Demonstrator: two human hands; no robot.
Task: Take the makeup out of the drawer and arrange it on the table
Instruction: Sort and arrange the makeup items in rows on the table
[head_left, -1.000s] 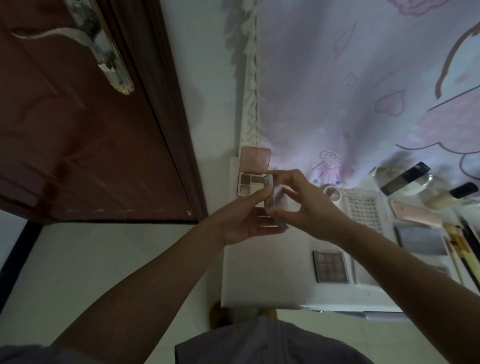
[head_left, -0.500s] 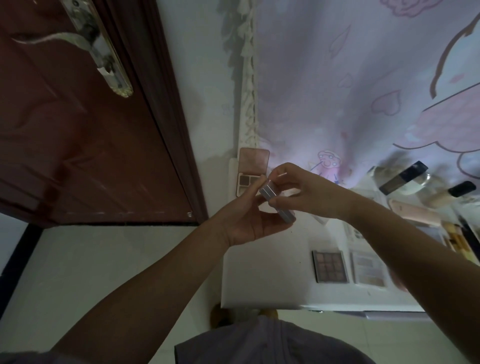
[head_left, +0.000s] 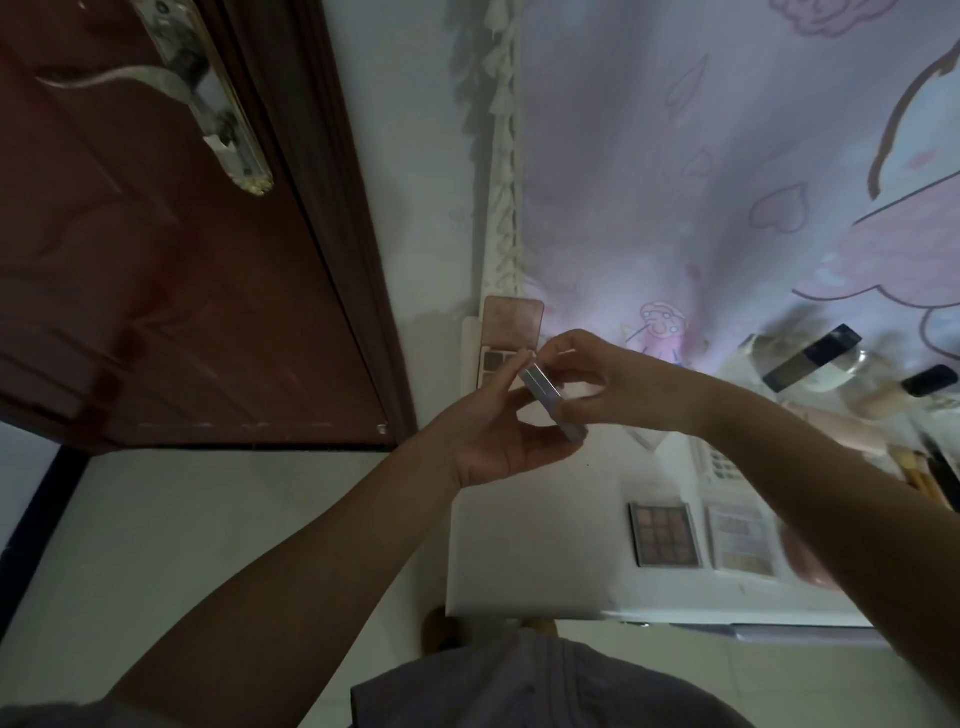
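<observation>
Both hands, L (head_left: 498, 436) & R (head_left: 608, 384), grip small silver case (head_left: 550, 402) above white table (head_left: 530, 545)

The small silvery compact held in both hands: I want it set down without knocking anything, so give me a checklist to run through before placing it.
1. Small silvery rectangular compact held by both hands: ok; right hand pinches it, left hand supports it.
2. Compact closed: cannot tell.
3. Bare space on white table below the hands: ok.
4. Open pink eyeshadow palette at the back corner clear of that space: ok.
5. Dark square nine-pan palette clear of it: ok.
</observation>
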